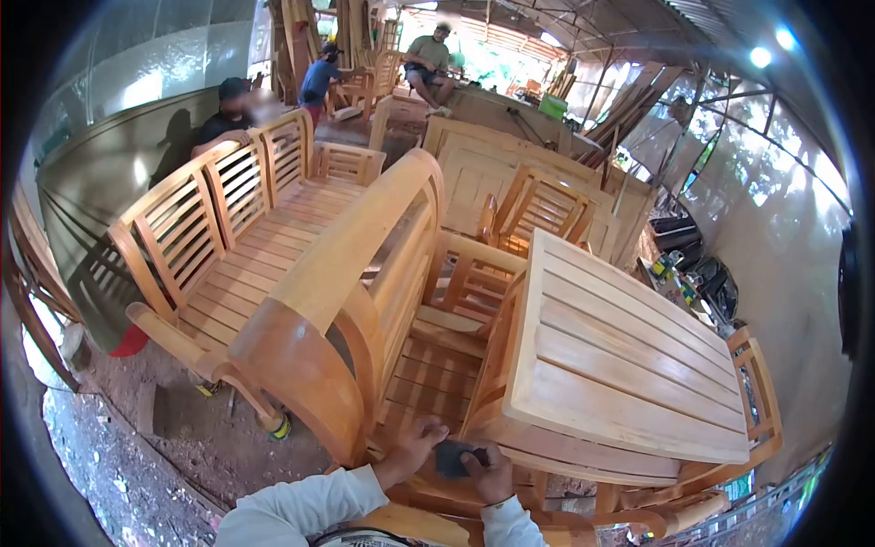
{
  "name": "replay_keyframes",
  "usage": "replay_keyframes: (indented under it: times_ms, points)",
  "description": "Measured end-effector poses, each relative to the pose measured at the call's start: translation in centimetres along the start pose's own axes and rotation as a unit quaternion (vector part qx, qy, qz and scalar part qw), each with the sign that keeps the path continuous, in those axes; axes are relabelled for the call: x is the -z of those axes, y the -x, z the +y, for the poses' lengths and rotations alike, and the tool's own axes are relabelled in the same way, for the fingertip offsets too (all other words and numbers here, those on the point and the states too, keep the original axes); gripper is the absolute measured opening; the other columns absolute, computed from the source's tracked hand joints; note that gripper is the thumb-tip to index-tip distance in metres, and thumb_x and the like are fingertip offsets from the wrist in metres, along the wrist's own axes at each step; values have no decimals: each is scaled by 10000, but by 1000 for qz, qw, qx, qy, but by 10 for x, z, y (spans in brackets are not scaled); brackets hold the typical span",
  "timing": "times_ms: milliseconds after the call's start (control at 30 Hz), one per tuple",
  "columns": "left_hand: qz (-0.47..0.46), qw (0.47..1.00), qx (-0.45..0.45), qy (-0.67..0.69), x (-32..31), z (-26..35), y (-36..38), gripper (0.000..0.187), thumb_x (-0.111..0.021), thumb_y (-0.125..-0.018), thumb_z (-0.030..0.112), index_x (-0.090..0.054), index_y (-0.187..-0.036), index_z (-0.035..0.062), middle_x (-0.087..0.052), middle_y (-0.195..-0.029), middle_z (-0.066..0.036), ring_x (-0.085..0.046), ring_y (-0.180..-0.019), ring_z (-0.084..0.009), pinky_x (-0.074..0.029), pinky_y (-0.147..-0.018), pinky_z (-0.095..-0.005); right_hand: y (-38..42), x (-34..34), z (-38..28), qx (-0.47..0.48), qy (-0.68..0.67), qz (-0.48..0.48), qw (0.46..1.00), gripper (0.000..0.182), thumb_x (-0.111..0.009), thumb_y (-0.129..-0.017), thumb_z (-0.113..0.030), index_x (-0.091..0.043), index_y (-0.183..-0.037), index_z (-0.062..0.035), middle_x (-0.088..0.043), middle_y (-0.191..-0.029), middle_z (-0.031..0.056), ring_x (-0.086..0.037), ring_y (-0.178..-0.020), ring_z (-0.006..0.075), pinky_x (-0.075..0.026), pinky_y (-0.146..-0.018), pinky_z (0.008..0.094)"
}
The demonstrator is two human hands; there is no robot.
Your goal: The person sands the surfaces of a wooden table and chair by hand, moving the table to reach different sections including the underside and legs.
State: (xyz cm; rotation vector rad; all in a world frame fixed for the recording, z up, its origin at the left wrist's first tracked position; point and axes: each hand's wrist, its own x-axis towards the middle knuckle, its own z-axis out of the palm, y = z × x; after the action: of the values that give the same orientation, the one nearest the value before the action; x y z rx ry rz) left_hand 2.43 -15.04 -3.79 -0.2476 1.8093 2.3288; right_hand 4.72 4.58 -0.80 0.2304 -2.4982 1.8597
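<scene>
At the bottom centre, my right hand (490, 472) is closed on a small dark grey sheet (450, 459), its thumb over the sheet's right side. My left hand (416, 450) is just left of the sheet with its fingers curled together; whether they grip the sheet's edge is too small to tell. Both hands are above the front of a wooden chair, whose slatted seat (428, 383) lies just beyond them. A thick curved wooden armrest (301, 337) rises to the left of my hands. A slatted wooden tabletop (629, 356) stands to their right.
A long slatted bench (246, 264) stands at the left, with a person (223, 118) behind it. Two more people (319, 84) (428, 59) are farther back. Carved wooden panels (492, 173) stand beyond the armrest. A small can (280, 428) is by a bench leg.
</scene>
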Motion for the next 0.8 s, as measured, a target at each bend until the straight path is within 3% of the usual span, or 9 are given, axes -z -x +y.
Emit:
replay_keyframes:
  times_ms: [100,133,200,300,367,433,633,700,800]
  points:
    - [-86,974,177,116,2,19,13,420,-748,-970,127,-577,-1332,-3,-683,-1118,-117,-673,-961,-147,-567,-849,-288,-2,1,2,32,4,8,999,342,-756,-902,-12,-643,-1225,-23,-726,-921,63,-688,-841,117,-576,-764,288]
    - [-61,984,118,119,-2,15,14,422,-748,-969,122,-573,-1333,-3,-687,-1120,-121,-678,-957,-153,-567,-853,-296,-3,2,3,44,3,11,999,358,-761,-901,-17,-636,-1236,-24,-728,-916,63,-697,-845,117,-580,-762,286]
    - [-13,993,-1,119,-12,6,17,426,-747,-966,111,-565,-1334,-3,-693,-1123,-129,-687,-949,-165,-568,-861,-311,-1,6,-4,-27,19,-3,999,359,-758,-906,-18,-630,-1241,-20,-724,-911,56,-680,-823,115,-567,-745,287]
    - [-22,989,-145,8,-7,4,10,433,-751,-948,78,-562,-1330,-1,-706,-1079,-125,-693,-957,-171,-575,-843,-320,-2,6,9,-46,-16,-31,998,309,-745,-932,-57,-638,-1218,-10,-700,-875,38,-634,-775,109,-531,-699,283]
    - [-24,982,-187,-32,-7,5,11,439,-750,-939,61,-560,-1330,-2,-714,-1041,-123,-699,-944,-171,-578,-828,-316,-3,5,13,-61,-47,-48,996,242,-725,-960,-101,-659,-1174,-10,-680,-843,20,-605,-763,103,-510,-684,287]
    - [-20,975,-210,-68,-9,9,16,444,-749,-932,53,-559,-1330,1,-717,-1009,-124,-702,-927,-169,-578,-816,-314,-3,6,5,-109,-67,-59,990,179,-696,-992,-151,-692,-1111,-18,-661,-812,0,-587,-776,96,-496,-692,299]
    - [0,977,-193,-89,-12,13,22,441,-748,-932,70,-560,-1329,30,-697,-932,-118,-685,-833,-155,-561,-752,-323,-4,5,2,-8,68,1,998,255,-731,-979,-225,-681,-868,-1,-602,-671,32,-519,-652,92,-461,-581,312]
    - [12,978,-202,-51,-18,11,20,435,-745,-939,90,-561,-1329,42,-680,-885,-99,-656,-768,-146,-544,-699,-317,-1,3,-2,-11,69,22,997,267,-735,-974,-229,-666,-858,2,-580,-647,43,-500,-629,93,-449,-565,317]
    - [32,958,-236,-159,-16,22,24,422,-741,-952,132,-562,-1325,48,-658,-852,-80,-591,-688,-130,-506,-636,-298,-5,4,2,-2,55,34,998,277,-738,-973,-230,-660,-846,4,-579,-641,40,-490,-622,93,-442,-560,317]
